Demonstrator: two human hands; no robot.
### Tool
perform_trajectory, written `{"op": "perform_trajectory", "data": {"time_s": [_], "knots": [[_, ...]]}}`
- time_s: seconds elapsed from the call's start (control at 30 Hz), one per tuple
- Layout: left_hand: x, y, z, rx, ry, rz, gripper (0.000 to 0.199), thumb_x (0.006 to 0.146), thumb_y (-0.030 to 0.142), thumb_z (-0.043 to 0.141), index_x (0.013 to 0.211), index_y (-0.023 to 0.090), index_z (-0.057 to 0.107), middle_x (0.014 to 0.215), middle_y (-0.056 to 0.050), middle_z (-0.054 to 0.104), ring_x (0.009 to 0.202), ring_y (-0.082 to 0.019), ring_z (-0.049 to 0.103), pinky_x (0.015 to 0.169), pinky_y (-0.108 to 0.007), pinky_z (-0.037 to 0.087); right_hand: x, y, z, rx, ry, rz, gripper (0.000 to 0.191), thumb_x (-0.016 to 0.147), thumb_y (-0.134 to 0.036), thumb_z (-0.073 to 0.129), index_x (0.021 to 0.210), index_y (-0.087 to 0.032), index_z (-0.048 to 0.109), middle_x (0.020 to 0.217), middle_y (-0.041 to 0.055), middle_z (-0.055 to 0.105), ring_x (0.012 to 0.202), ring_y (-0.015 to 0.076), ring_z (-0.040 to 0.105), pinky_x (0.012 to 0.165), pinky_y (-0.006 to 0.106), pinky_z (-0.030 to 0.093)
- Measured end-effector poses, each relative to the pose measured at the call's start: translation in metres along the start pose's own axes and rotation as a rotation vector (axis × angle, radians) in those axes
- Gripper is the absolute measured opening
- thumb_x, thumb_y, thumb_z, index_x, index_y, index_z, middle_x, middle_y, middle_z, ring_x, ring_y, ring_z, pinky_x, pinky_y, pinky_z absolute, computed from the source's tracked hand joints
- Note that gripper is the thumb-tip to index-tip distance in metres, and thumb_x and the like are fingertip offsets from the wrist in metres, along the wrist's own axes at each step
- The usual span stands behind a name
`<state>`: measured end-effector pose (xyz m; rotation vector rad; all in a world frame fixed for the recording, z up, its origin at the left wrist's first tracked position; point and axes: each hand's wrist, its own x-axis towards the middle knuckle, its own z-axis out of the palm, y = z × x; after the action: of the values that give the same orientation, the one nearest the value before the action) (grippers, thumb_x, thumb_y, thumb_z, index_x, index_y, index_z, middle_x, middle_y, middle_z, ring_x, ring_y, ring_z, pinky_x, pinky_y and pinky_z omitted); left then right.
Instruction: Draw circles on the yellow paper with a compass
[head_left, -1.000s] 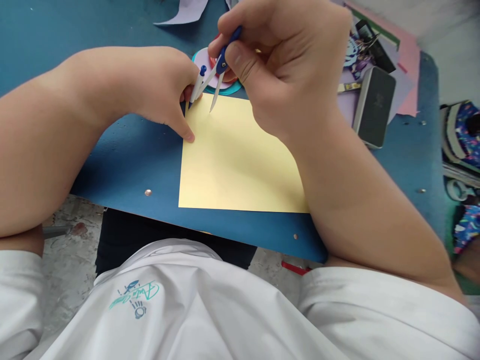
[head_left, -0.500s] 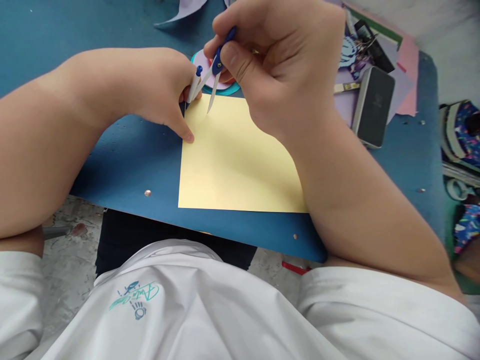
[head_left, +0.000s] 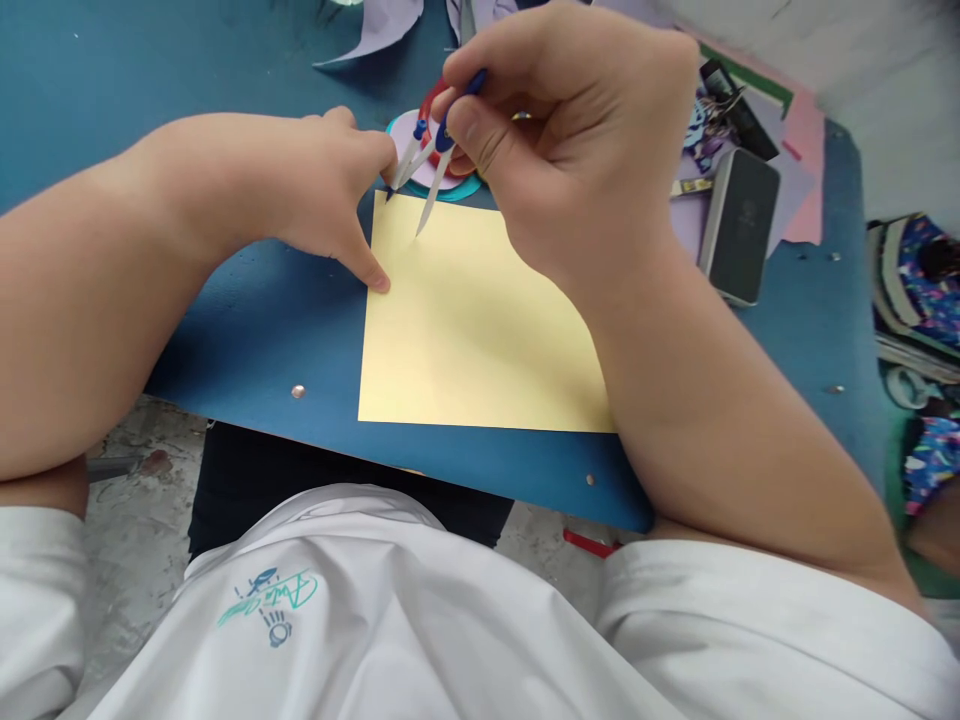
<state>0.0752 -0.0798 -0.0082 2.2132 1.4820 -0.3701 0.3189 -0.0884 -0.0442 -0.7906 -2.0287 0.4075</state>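
Observation:
A yellow sheet of paper (head_left: 465, 330) lies on the blue table in front of me. Above its top left part, my right hand (head_left: 555, 140) pinches the blue top of a drawing compass (head_left: 431, 195), which leans with its white pointed leg at the paper. A white pen (head_left: 409, 158) with blue ends sits on the compass's other leg, its tip near the sheet's top left corner. My left hand (head_left: 330, 185) has its thumb on the sheet's left edge; its fingers are spread from the thumb, the index finger close beside the pen.
Round cut papers (head_left: 456, 192) in teal and lilac lie behind the sheet, partly hidden. Lilac scraps (head_left: 386, 28) are at the back. A dark grey box-like device (head_left: 742, 228) stands on the right among coloured papers. Patterned bags (head_left: 926, 285) sit beyond the table's right edge.
My left fingers have come away from the pen and opened, while the thumb stays on the paper. The compass with the pen has shifted slightly right in view.

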Motion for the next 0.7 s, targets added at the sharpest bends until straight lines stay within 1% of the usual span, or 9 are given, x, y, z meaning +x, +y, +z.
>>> {"op": "perform_trajectory", "data": {"time_s": [0.03, 0.07, 0.17, 0.23, 0.33, 0.37, 0.47, 0.6, 0.7], "knots": [[-0.002, 0.002, 0.0, 0.046, 0.029, 0.0, 0.12, 0.093, 0.077, 0.097, 0.187, 0.025, 0.045, 0.174, -0.024, 0.046, 0.163, -0.062, 0.053, 0.136, -0.076, 0.047, -0.001, 0.001, 0.0, -0.005, 0.019, -0.039, 0.047, 0.116, -0.089, 0.065, 0.112, -0.049, 0.089, 0.091, -0.0008, 0.077, 0.098, 0.0307, 0.088, 0.093, 0.054, 0.08], [-0.003, 0.003, 0.0, 0.078, 0.049, 0.003, 0.118, 0.094, 0.076, 0.096, 0.187, 0.024, 0.047, 0.172, -0.025, 0.049, 0.16, -0.06, 0.058, 0.133, -0.073, 0.052, -0.002, 0.003, 0.0, -0.017, 0.055, -0.094, 0.049, 0.117, -0.086, 0.065, 0.113, -0.044, 0.09, 0.089, -0.0021, 0.077, 0.092, 0.0288, 0.087, 0.085, 0.053, 0.077], [-0.003, 0.002, 0.001, 0.083, 0.061, 0.024, 0.12, 0.091, 0.078, 0.092, 0.189, 0.026, 0.047, 0.174, -0.025, 0.049, 0.158, -0.06, 0.061, 0.13, -0.07, 0.055, -0.004, 0.01, 0.002, -0.096, 0.107, -0.125, 0.056, 0.12, -0.084, 0.063, 0.111, -0.035, 0.088, 0.088, -0.003, 0.078, 0.083, 0.0239, 0.081, 0.076, 0.046, 0.07], [-0.001, -0.002, 0.003, 0.034, 0.07, 0.017, 0.127, 0.08, 0.086, 0.093, 0.189, 0.035, 0.051, 0.177, -0.024, 0.05, 0.158, -0.062, 0.06, 0.13, -0.071, 0.054, -0.004, 0.013, 0.004, -0.121, 0.109, -0.086, 0.055, 0.12, -0.085, 0.062, 0.109, -0.038, 0.087, 0.088, -0.0013, 0.079, 0.081, 0.0246, 0.08, 0.076, 0.046, 0.069], [0.003, -0.007, 0.005, -0.043, 0.091, -0.009, 0.137, 0.059, 0.099, 0.093, 0.182, 0.049, 0.061, 0.179, -0.019, 0.055, 0.156, -0.064, 0.059, 0.132, -0.071, 0.051, -0.004, 0.017, 0.004, -0.09, 0.121, -0.112, 0.057, 0.118, -0.089, 0.063, 0.107, -0.038, 0.085, 0.088, 0.0005, 0.08, 0.077, 0.0246, 0.08, 0.073, 0.045, 0.069], [0.004, -0.007, 0.005, -0.053, 0.093, -0.011, 0.139, 0.055, 0.102, 0.092, 0.181, 0.052, 0.062, 0.179, -0.018, 0.058, 0.157, -0.065, 0.058, 0.132, -0.072, 0.051, -0.004, 0.018, 0.003, -0.08, 0.126, -0.121, 0.058, 0.118, -0.09, 0.064, 0.107, -0.037, 0.085, 0.088, 0.0005, 0.08, 0.078, 0.0243, 0.08, 0.073, 0.044, 0.069], [0.007, -0.008, 0.006, -0.041, 0.084, -0.003, 0.142, 0.053, 0.103, 0.089, 0.183, 0.055, 0.06, 0.177, -0.016, 0.063, 0.159, -0.066, 0.056, 0.13, -0.074, 0.052, -0.004, 0.022, 0.003, -0.082, 0.113, -0.08, 0.054, 0.118, -0.088, 0.067, 0.109, -0.038, 0.084, 0.091, -0.0002, 0.08, 0.083, 0.0247, 0.082, 0.079, 0.044, 0.073], [0.009, -0.01, 0.006, -0.028, 0.076, 0.008, 0.148, 0.051, 0.106, 0.088, 0.186, 0.053, 0.061, 0.176, -0.015, 0.065, 0.157, -0.065, 0.056, 0.128, -0.073, 0.052, -0.003, 0.027, 0.004, -0.05, 0.147, -0.124, 0.058, 0.115, -0.093, 0.066, 0.107, -0.038, 0.084, 0.088, 0.0013, 0.078, 0.078, 0.0256, 0.079, 0.073, 0.046, 0.069], [0.008, -0.01, 0.006, -0.018, 0.073, 0.016, 0.142, 0.054, 0.105, 0.086, 0.184, 0.052, 0.063, 0.175, -0.015, 0.064, 0.16, -0.063, 0.054, 0.129, -0.072, 0.051, -0.002, 0.025, 0.004, -0.053, 0.144, -0.107, 0.056, 0.116, -0.091, 0.067, 0.106, -0.038, 0.085, 0.086, 0.0009, 0.079, 0.076, 0.0263, 0.08, 0.071, 0.048, 0.068]]}}
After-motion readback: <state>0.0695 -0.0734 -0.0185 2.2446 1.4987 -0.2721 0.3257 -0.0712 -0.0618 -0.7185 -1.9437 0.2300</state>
